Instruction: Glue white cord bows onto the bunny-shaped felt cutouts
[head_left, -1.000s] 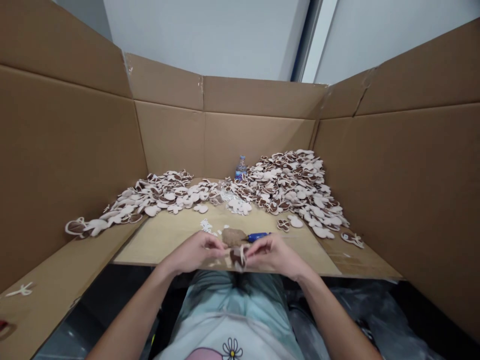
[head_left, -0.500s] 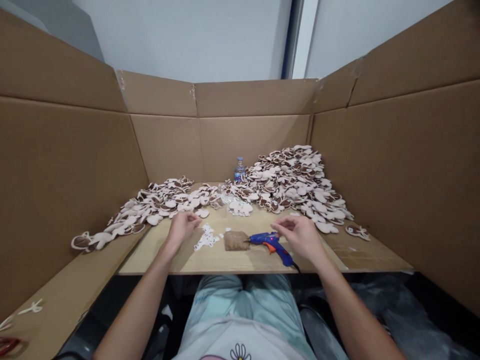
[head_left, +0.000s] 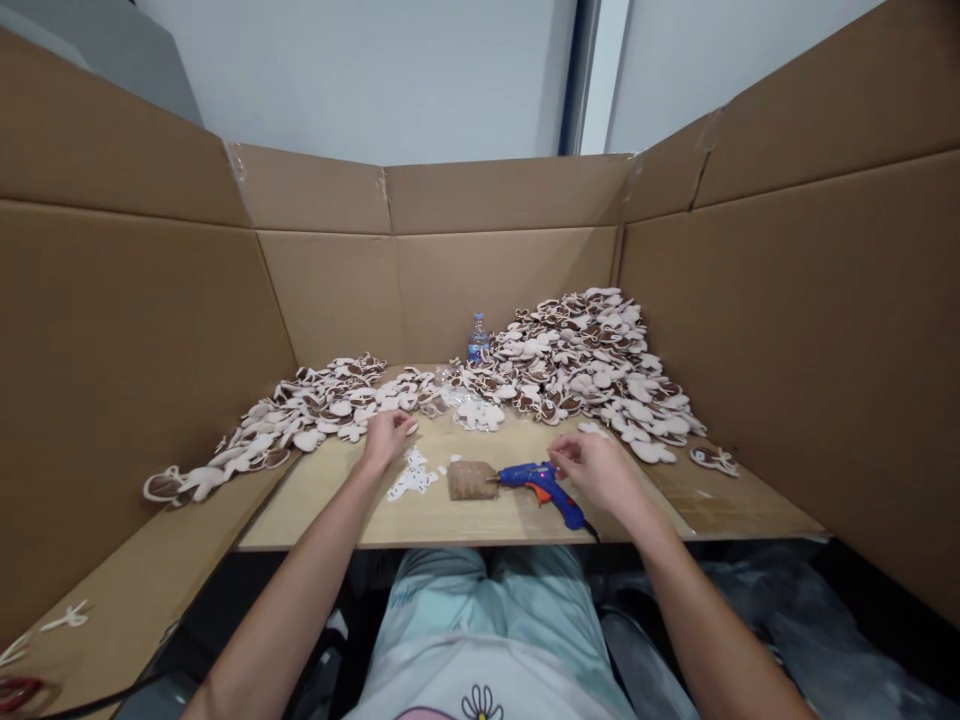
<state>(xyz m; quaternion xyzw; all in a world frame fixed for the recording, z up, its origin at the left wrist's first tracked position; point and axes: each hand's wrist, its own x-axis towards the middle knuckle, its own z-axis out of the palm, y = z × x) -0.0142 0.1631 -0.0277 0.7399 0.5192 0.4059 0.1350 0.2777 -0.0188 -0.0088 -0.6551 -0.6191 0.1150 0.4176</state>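
Observation:
My left hand [head_left: 388, 440] is at the near edge of the left pile, its fingers closed on a small white felt piece [head_left: 413, 427] that mostly hides behind them. My right hand [head_left: 596, 466] hovers just above and right of a blue glue gun [head_left: 536, 477] with an orange trigger. Its thumb and fingertips are pressed together; whatever they pinch, if anything, is too small to make out. The gun lies on the board, its nozzle on a brown taped block [head_left: 471, 480]. Left of the block, small white printed tags [head_left: 413, 474] are scattered in a heap.
Brown-and-white felt shapes with cords form a low left pile [head_left: 330, 405] and a taller right pile [head_left: 577, 360]. Between them stands a water bottle [head_left: 478, 338]. Cardboard walls [head_left: 510, 270] enclose the wooden board [head_left: 315, 510]. One loose felt shape [head_left: 714, 460] lies at the right.
My left hand has moved right and slightly forward, onto the white felt piece. My right hand has stayed near the glue gun, with its fingers curled in more.

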